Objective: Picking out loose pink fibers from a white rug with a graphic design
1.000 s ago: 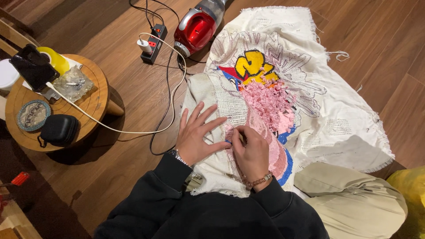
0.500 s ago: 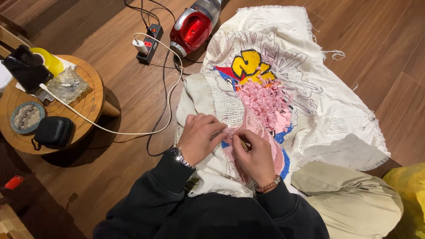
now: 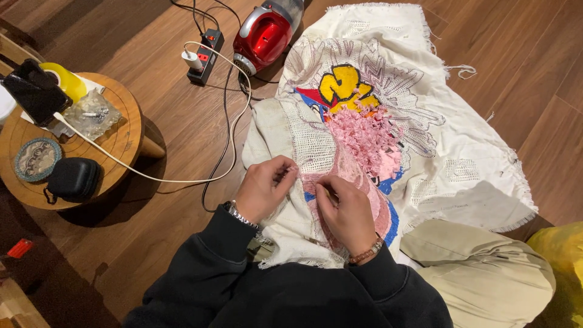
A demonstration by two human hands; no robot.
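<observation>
Lying across the person's lap and out over the wooden floor, the white canvas (image 3: pixel 461 140) runs its long axis from about 7 o'clock near the body to 1 o'clock at its far frayed edge, with a patch of pink tufts (image 3: pixel 367 136) and a yellow shape (image 3: pixel 340 85) along its middle. Both hands sit at the near end of that axis, just below the pink tufts. The left hand (image 3: pixel 264 188) lies at 9 o'clock from the worked spot, knuckles up, wrist with a metal watch (image 3: pixel 238 214) angled in from 7 o'clock; its grip is closed, thumb and fingertips pinching the mesh edge of the canvas. The right hand (image 3: pixel 346 209) lies at 3 o'clock from the left, touching the canvas, back of the hand upward, fingers curled tight toward the left hand; something thin may be held in its grip, but I cannot tell what. A bead bracelet (image 3: pixel 366 250) rings that wrist. The hands are near each other, not quite touching, and the gap between them lies on the canvas's long axis. Well apart at 9 o'clock stands a round wooden worktop (image 3: pixel 124 143) with a black pouch (image 3: pixel 74 178); at 12 o'clock a red vacuum cleaner (image 3: pixel 262 36) lies beside a power strip (image 3: pixel 203 58).
</observation>
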